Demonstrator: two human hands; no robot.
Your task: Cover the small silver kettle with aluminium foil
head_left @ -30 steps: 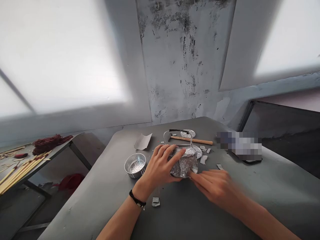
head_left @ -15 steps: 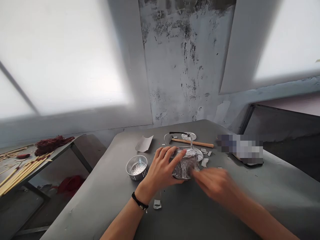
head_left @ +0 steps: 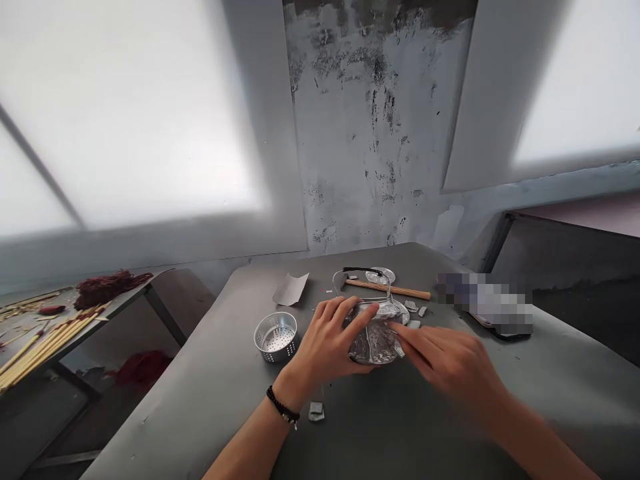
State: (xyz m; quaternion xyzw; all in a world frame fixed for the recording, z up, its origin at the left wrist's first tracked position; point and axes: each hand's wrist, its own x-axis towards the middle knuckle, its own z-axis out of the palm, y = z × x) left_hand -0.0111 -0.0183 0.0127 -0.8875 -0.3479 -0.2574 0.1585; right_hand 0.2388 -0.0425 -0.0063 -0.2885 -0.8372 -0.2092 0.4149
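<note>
A container wrapped in crumpled silver foil (head_left: pixel 376 341) lies tilted on the table, its wrapped surface facing me. A wire handle (head_left: pixel 389 288) with a black grip stands up behind it. My left hand (head_left: pixel 320 343) grips the container from the left, fingers over the top and thumb low down. My right hand (head_left: pixel 453 363) touches the foil's right side with its fingertips, the other fingers curled in; anything small between them is hidden. Left of the container stands a perforated metal cup (head_left: pixel 276 337). Just behind the container lies a hammer with a wooden handle (head_left: pixel 410 292).
Foil-like scraps (head_left: pixel 317 411) lie near me on the grey table (head_left: pixel 200 400). A shiny disc (head_left: pixel 380 275) and a sheet of paper (head_left: pixel 291 289) are farther back. At right is a blurred-out item (head_left: pixel 493 303). Sticks (head_left: pixel 55 343) cover a side table at left.
My right hand has moved slightly up along the foil and its motion blur is gone. My left hand keeps its grip on the container. The whole view has shifted a little.
</note>
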